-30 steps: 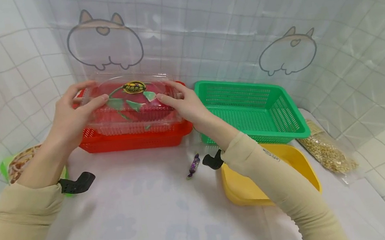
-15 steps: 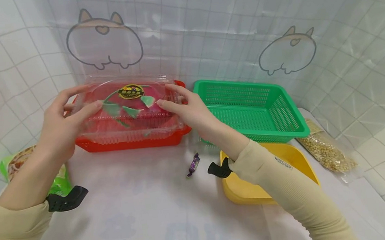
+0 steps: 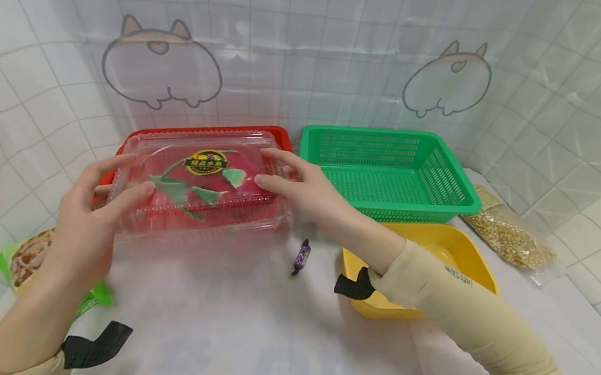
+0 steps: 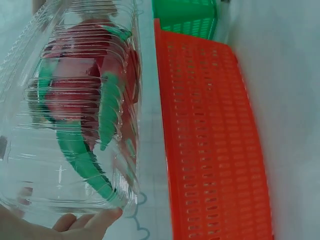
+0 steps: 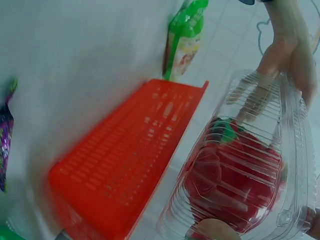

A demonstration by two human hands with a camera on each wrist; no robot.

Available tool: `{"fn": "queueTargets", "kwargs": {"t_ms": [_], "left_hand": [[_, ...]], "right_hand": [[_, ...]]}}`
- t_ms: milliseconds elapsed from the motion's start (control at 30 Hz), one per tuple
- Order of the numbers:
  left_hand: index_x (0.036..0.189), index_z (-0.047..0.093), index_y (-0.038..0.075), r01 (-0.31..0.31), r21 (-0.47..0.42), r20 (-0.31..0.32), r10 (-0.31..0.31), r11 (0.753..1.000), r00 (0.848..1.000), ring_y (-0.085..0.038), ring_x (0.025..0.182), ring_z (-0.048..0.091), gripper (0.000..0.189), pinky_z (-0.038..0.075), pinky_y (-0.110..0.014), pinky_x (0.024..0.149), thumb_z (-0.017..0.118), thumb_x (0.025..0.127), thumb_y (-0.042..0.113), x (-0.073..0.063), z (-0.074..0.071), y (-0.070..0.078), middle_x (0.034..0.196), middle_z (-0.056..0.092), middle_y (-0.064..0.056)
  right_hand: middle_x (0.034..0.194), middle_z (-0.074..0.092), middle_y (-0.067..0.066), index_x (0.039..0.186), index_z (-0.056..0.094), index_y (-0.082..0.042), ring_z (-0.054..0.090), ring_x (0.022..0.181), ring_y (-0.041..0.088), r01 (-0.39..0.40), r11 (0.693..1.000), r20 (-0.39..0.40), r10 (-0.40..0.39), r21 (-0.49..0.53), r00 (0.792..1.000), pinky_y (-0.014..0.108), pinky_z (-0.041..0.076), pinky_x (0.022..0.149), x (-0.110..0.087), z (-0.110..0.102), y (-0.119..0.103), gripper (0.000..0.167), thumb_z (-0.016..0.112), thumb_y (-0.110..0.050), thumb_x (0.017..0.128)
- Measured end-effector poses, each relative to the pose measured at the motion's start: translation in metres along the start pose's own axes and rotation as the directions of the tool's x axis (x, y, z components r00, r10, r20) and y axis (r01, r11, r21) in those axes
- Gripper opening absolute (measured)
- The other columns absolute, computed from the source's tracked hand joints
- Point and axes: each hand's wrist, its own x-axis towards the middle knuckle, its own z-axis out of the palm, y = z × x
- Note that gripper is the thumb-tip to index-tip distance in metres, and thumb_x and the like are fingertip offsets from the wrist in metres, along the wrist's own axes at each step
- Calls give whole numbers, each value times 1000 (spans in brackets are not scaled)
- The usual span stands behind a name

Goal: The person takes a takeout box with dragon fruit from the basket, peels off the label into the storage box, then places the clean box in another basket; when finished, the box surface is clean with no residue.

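Observation:
Both hands hold a clear plastic fruit box (image 3: 209, 213) with a round black-and-yellow label on its lid. A red dragon fruit with green scales (image 4: 80, 75) shows through the plastic. My left hand (image 3: 82, 221) grips the box's left end, thumb over the top edge. At the right end, my right hand (image 3: 315, 198) grips it the same way. The box is raised above a red perforated basket (image 4: 210, 135), apart from it in both wrist views. In the head view the box hides most of that basket, so its inside cannot be seen.
Right of the red basket stands a green basket (image 3: 457, 176), with a yellow bin (image 3: 366, 307) in front. A purple-wrapped candy (image 3: 300, 258) lies on the white cloth. A green snack bag (image 3: 30, 258) is at left, a clear bag of grains (image 3: 512, 240) at far right.
The fruit box has risen and come towards me, away from the red basket, whose back rim now shows behind it. Both hands keep their grip and have moved with it.

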Motion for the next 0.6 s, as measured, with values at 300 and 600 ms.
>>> {"fn": "queueTargets", "kwargs": {"t_ms": [300,600], "left_hand": [[138,51,26,50,-257,61,-35,965,998,-7,118,34,45,52,-15,76,64,97,14,-12,-2,-17,132,38,12],[147,46,22,-9,-283,198,68,959,978,-13,125,37,53,52,-18,83,56,99,5,-24,-12,-37,145,32,8]], "right_hand": [[129,51,0,139,53,-42,49,124,19,-29,999,17,29,20,999,39,56,92,-19,5,8,47,66,-34,95],[126,52,4,138,55,-39,56,117,21,-3,999,41,1,34,999,38,57,90,-35,7,18,45,66,-33,95]]}}
